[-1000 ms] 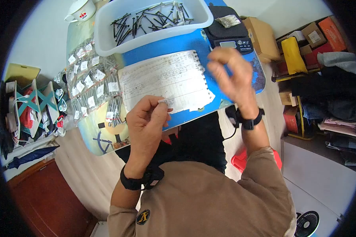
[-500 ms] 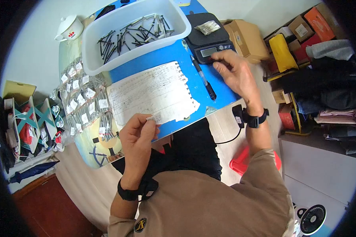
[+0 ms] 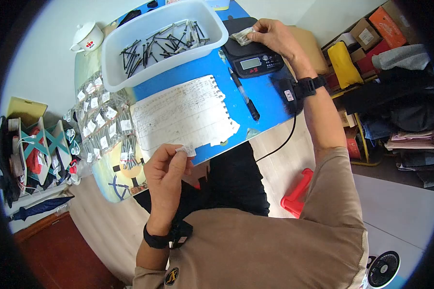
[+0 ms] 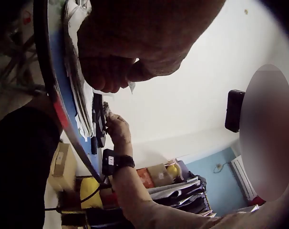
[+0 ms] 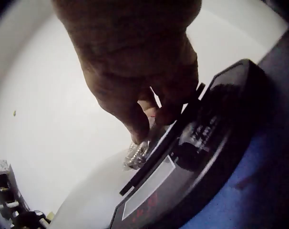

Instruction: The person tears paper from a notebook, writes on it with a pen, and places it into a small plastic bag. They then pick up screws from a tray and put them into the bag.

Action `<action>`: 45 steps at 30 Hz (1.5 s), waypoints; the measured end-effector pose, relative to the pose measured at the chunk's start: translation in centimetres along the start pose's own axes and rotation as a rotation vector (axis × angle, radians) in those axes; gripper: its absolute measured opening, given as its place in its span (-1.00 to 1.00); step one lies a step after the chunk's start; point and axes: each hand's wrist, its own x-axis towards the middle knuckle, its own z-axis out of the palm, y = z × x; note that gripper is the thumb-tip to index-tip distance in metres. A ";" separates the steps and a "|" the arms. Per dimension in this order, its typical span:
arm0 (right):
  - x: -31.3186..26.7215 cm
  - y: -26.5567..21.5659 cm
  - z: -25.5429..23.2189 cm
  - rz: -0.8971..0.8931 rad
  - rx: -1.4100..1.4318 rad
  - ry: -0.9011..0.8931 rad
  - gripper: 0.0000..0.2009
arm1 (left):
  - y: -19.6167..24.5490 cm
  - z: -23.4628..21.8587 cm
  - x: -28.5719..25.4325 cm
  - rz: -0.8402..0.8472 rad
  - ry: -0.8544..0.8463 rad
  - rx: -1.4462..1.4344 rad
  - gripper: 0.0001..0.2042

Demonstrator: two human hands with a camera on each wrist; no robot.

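My left hand [image 3: 163, 172] pinches a small white paper label [image 3: 188, 150] with writing on it, over the near edge of an open notebook [image 3: 178, 108]. Out at the far right, my right hand [image 3: 278, 39] grips a small clear bag of screws [image 3: 241, 36] between thumb and fingers. That bag lies at the platform of a black digital scale [image 3: 255, 71]. In the right wrist view, threaded metal shows through the bag [image 5: 136, 155], just over the platform's edge. A black pen [image 3: 244, 94] lies between notebook and scale.
A white plastic tub [image 3: 115, 77] of black and pale screws stands behind the notebook. Several labelled bags of screws [image 3: 101, 120] cover the table's left side. A lidded white mug [image 3: 88, 37] stands at the back left, and a cardboard box [image 3: 307, 42] beyond the scale.
My right hand has moved from above the table, past the front of the scale, to the bag of screws and now grips it. The left hand keeps its pinch on the label.
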 end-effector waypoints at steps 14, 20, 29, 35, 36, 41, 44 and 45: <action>-2.3 0.0 2.1 0.072 0.408 0.333 -0.85 | 0.0 -0.6 0.1 -0.147 -0.031 -0.242 -0.86; -6.5 -6.2 1.2 -0.151 0.446 0.224 -0.93 | -0.1 -0.5 0.6 -0.245 -0.030 -0.439 -0.87; -16.6 -11.6 4.0 0.052 0.897 -0.201 -0.92 | -2.9 0.8 1.1 -0.258 -0.277 -0.949 -0.89; -19.6 -13.6 7.6 -0.004 0.987 -0.195 -0.95 | -2.6 1.8 0.2 -0.331 -0.304 -1.104 -0.85; -19.8 -13.9 7.6 0.019 0.944 -0.193 -0.95 | -2.6 1.6 0.1 -0.304 -0.280 -1.077 -0.86; -20.1 -15.7 7.5 -0.113 0.620 -0.053 -0.87 | -3.0 1.3 -0.4 -0.238 -0.231 -0.995 -0.84; -20.3 -16.3 7.8 -0.145 0.543 0.030 -0.85 | -3.3 1.3 -0.4 -0.216 -0.222 -1.034 -0.83; -20.5 -16.4 8.0 -0.149 0.530 0.063 -0.84 | -3.3 1.3 -0.5 -0.212 -0.204 -1.054 -0.83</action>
